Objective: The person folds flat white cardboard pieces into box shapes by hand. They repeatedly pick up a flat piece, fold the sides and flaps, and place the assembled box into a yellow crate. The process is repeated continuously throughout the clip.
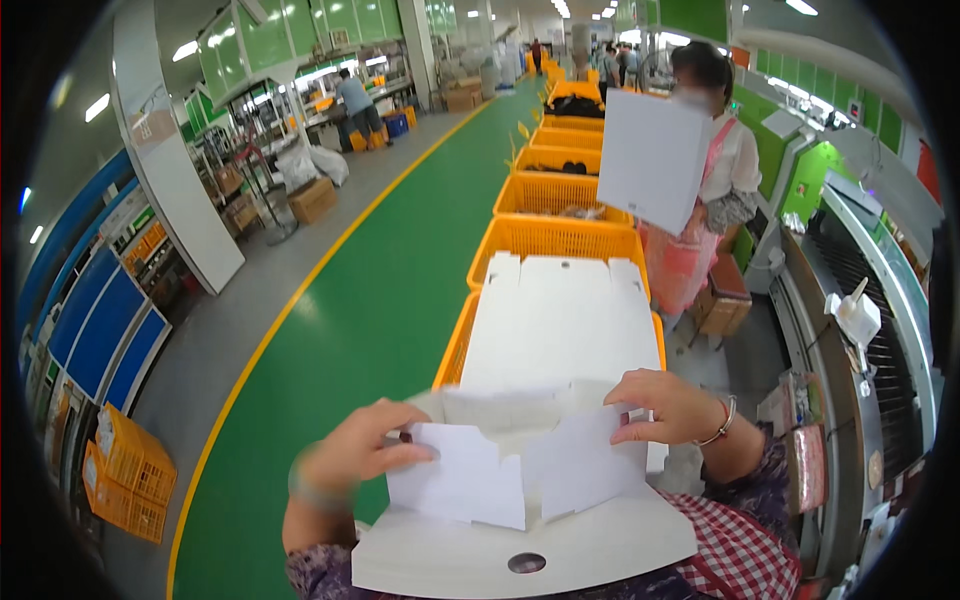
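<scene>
Close to my body is a white cardboard box, partly folded, its inner flaps standing up and its wide near flap, with an oval hole, spread toward me. My left hand pinches the box's left upper corner between thumb and fingers. At the opposite upper corner, my right hand grips the board the same way, a bracelet on its wrist. Just beyond lies a flat white cardboard sheet with notched far corners, resting on a yellow plastic crate.
A row of yellow crates runs away ahead. At the right, a person in a pink apron holds a white board. A conveyor lines the right side. Green floor with a yellow line stretches left, past stacked yellow baskets.
</scene>
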The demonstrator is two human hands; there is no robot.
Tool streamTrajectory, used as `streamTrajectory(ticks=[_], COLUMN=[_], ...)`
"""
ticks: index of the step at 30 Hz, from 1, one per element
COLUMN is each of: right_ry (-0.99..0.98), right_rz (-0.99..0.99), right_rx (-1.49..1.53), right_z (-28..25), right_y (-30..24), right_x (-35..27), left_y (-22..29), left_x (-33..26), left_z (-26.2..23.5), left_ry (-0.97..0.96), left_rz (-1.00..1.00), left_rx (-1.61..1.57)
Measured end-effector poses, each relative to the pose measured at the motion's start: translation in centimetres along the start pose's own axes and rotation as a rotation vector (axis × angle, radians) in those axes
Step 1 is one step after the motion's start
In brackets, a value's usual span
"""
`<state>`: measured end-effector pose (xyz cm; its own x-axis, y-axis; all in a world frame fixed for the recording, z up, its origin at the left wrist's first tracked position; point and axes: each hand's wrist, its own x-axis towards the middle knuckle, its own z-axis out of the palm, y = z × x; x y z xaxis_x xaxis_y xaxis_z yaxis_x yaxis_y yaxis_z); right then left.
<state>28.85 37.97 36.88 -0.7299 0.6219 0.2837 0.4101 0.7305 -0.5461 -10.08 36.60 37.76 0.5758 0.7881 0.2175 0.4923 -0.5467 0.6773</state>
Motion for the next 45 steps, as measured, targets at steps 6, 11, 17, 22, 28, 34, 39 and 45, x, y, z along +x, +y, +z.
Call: streamTrajectory(ticks=[6, 11, 17, 22, 28, 34, 39, 45], right_ry=[-0.117, 0.178, 0.388, 0.369, 0.400, 0.468, 0.456, 0.498], right_rz=[0.152, 0.298, 0.314, 0.178, 0.257, 0.298, 0.239, 0.198], right_rx=[0.097, 0.291, 0.141, 0.079, 0.191, 0.214, 0.127, 0.152], right_z=[1.6, 1.3, 1.7, 2.1, 2.4, 0.8, -0.4, 0.4], right_y=[-1.9, -0.4, 1.3, 1.7, 2.3, 1.2, 0.8, 0.2], right_x=[0.4, -0.8, -0.6, 0.2, -1.3, -1.8, -2.5, -2.6], left_y=[-0.5, -2.0, -0.7, -1.6, -1.2, -1.0, -0.4, -0.2], left_x=[3.5, 5.5, 8.0, 10.2, 11.7, 12.0, 12.7, 12.7], left_z=[2.8, 4.0, 4.5, 5.5, 6.1, 6.7, 6.8, 7.5], left_ry=[-0.139, -0.202, -0.274, -0.318, -0.434, -0.515, -0.552, -0.570], left_rz=[0.164, 0.099, -0.026, 0.061, 0.030, -0.028, -0.069, -0.045], left_rx=[0.067, -0.040, -0.191, -0.347, -0.377, -0.464, -0.454, -0.552])
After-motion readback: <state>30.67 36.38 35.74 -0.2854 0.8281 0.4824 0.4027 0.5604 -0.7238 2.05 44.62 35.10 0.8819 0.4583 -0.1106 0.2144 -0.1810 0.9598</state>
